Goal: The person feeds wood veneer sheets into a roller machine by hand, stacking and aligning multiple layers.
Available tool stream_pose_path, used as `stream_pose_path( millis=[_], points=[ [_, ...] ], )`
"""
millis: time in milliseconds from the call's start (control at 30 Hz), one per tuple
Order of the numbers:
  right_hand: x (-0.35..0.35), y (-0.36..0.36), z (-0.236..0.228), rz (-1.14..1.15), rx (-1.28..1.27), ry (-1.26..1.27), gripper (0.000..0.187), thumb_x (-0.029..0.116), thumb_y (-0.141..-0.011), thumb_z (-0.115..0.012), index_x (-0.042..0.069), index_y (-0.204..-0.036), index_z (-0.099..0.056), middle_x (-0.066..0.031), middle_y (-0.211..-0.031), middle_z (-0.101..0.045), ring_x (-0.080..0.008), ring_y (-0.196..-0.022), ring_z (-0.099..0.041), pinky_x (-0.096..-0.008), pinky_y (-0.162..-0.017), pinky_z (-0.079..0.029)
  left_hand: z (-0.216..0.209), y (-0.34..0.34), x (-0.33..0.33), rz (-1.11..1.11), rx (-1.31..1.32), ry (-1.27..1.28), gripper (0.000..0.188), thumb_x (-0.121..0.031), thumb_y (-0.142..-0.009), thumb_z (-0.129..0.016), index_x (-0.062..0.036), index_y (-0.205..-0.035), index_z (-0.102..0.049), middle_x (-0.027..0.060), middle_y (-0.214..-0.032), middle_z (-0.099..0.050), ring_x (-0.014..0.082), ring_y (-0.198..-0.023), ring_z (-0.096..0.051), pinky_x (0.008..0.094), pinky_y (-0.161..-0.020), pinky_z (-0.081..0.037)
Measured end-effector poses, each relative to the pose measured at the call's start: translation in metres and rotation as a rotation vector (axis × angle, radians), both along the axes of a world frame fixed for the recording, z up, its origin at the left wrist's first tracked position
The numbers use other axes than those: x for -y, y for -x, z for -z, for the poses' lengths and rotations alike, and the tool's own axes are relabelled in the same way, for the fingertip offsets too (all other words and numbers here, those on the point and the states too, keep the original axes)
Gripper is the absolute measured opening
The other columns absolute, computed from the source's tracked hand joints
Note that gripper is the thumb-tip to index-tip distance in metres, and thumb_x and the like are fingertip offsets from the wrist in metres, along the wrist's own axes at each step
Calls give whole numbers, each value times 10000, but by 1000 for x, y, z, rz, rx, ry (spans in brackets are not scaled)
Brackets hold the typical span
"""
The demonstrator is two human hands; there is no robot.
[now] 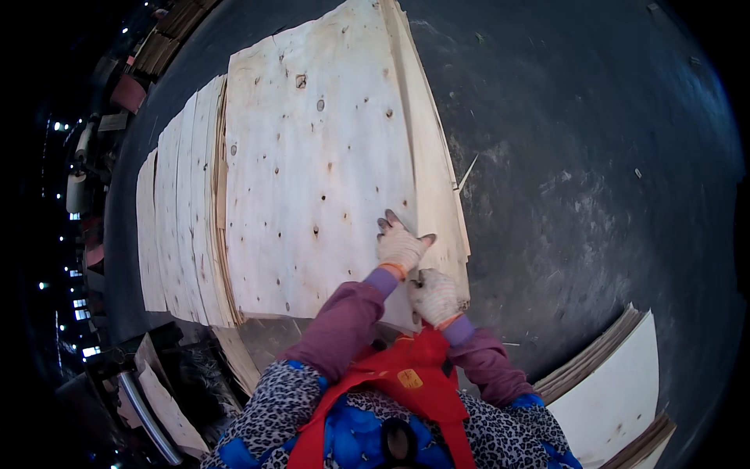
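Red cloth apron [430, 367] lies nearest, below leopard-print sleeves [285, 395]. Beyond, a thin, knotty wood sheet [312, 172] lies flat over layered sheets [440, 211]. The left hand [400, 245], in knit glove, rests on it, grip spread; the right hand [436, 295] curls by its edge, whether clamped I cannot tell.

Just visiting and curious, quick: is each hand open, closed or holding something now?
Left hand: open, fingers spread on the large pale wood sheet.
Right hand: fingers curled by the sheet's edge; whether they grip it cannot be told.
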State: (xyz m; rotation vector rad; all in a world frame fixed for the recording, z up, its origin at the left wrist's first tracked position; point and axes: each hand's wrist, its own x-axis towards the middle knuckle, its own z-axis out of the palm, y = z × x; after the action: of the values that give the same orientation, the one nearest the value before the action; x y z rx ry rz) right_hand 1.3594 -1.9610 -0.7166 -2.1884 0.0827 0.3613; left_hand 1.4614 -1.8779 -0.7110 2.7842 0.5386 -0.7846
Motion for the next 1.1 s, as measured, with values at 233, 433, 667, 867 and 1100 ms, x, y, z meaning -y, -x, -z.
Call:
stream_pose_path(
  millis=[233,433,667,867,1100],
  points=[
    [-45,-2,-76,-115,100,-93,236,282,-756,-569,46,-747,-578,-171,-701,-584,-317,-694,-593,-418,-630,-470,-83,-10,-48,174,-53,-100,851,-355,-719,-591,18,-1363,-177,241,-1063,-568,312,-946,-586,374,-807,-465],
    [-35,-29,-59,86,-268,-695,430,417,-834,-529,34,-1014,-605,-123,-952,-627,-273,-863,-596,-341,-759,-453,-91,5,-78,120,87,-24,689,-260,-692,-610,-13,-1283,-356,222,-990,-600,346,-913,-583,381,-817,-455],
    [-110,-71,68,459,-301,-1332,621,483,-906,-368,111,-1390,-255,-52,-1265,-421,-144,-1112,-419,-262,-927,-344,-62,5,-78,230,206,113,669,-278,-726,-539,-10,-1302,-331,221,-867,-616,338,-822,-600,405,-748,-466],
    [-149,-64,-3,221,-152,-1201,611,372,-899,-432,71,-1389,-225,-85,-1298,-380,-198,-1164,-390,-294,-966,-323,-114,13,-156,50,300,413,614,-252,-713,-565,18,-1244,-413,218,-923,-609,306,-861,-594,360,-768,-460],
    [-245,-89,-46,-464,592,-447,638,344,-830,-535,-29,-1312,-345,-218,-1386,-281,-320,-1308,-229,-373,-1044,-223,-201,25,-336,-309,349,923,555,-143,-697,-637,73,-1179,-463,93,-987,-596,143,-861,-571,258,-770,-455]
  ],
)
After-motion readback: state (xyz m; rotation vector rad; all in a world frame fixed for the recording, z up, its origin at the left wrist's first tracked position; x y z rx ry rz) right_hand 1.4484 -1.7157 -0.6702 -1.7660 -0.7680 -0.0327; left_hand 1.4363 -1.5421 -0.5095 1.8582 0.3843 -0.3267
